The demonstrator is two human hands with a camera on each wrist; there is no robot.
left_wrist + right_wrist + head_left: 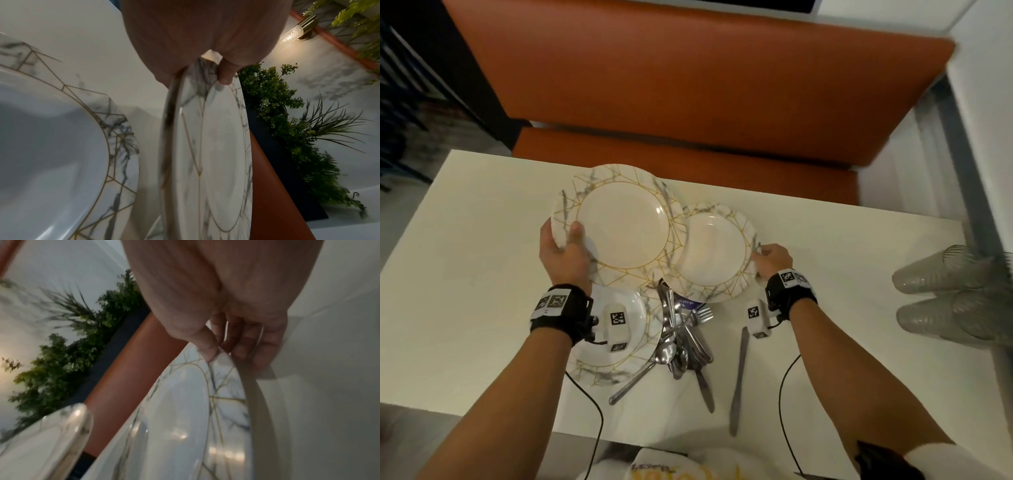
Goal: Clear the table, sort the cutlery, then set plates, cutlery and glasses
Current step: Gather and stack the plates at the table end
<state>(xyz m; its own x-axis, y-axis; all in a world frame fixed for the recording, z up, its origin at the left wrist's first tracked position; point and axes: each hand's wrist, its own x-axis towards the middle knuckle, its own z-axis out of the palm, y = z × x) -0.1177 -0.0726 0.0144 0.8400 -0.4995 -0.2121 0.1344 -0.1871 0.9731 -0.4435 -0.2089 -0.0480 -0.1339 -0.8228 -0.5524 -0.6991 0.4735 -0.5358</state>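
Hands apart. Left hand [563,251] grips big plate [619,222] at its 8 o'clock rim, thumb on top, plate lifted above bench [482,274]. Right hand [774,258] pinches small plate [714,253] at its 3 o'clock rim; big plate overlaps its 9 o'clock edge. Third plate [630,363] under left wrist. Cutlery heap [681,339] at 6 o'clock of plates; knife [738,380] apart at 5 o'clock. Glasses [955,294] at bench's 3 o'clock edge.

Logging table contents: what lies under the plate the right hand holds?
Under the smaller plate pinched by the right hand, a blue printed item and the far ends of the cutlery pile poke out; the rest is covered.
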